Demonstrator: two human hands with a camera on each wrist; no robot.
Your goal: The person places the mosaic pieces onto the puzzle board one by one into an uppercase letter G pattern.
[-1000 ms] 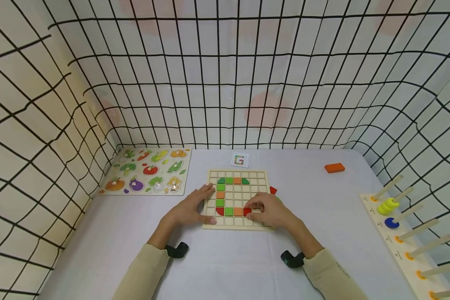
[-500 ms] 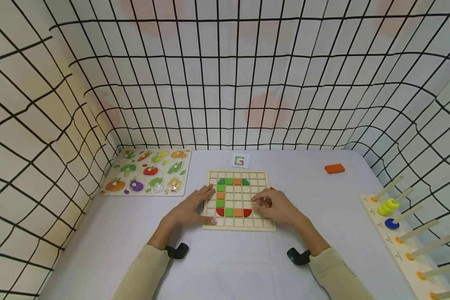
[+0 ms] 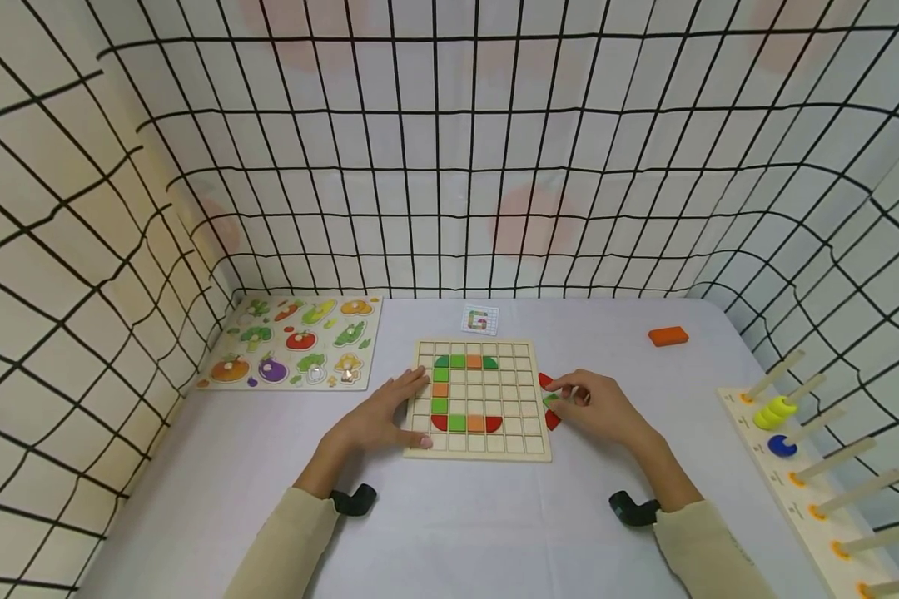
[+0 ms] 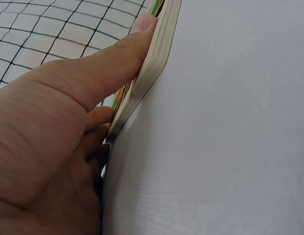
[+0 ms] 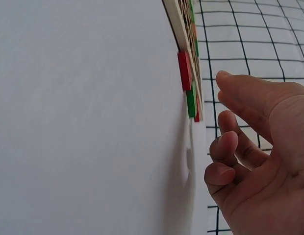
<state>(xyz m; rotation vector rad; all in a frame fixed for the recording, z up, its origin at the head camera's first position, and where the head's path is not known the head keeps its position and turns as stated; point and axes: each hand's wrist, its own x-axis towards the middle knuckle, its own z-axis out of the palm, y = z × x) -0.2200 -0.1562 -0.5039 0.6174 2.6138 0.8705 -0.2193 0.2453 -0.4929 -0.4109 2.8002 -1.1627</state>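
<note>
A square wooden grid board (image 3: 513,448) lies flat on the white tabletop. Green, orange and red tiles (image 3: 458,423) sit in its cells in a C shape. My left hand (image 3: 374,420) rests on the board's left side, fingers spread, thumb at the front corner. Just off the right edge lie a green tile (image 5: 191,102) and red pieces (image 3: 553,420). My right hand (image 3: 598,408) hovers beside these loose pieces with bent fingers. In the right wrist view nothing shows between its thumb and fingers.
A small pattern card (image 3: 480,319) lies behind the board. The vegetable puzzle (image 3: 374,329) is at the back left. An orange block (image 3: 668,336) lies at the back right, and a peg stand (image 3: 767,457) with rings runs along the right. Black netting (image 3: 449,170) encloses the table.
My right hand has left the red tile in the board's lower row and moved right, off the board, to the loose pieces. My left hand has stayed in place.
</note>
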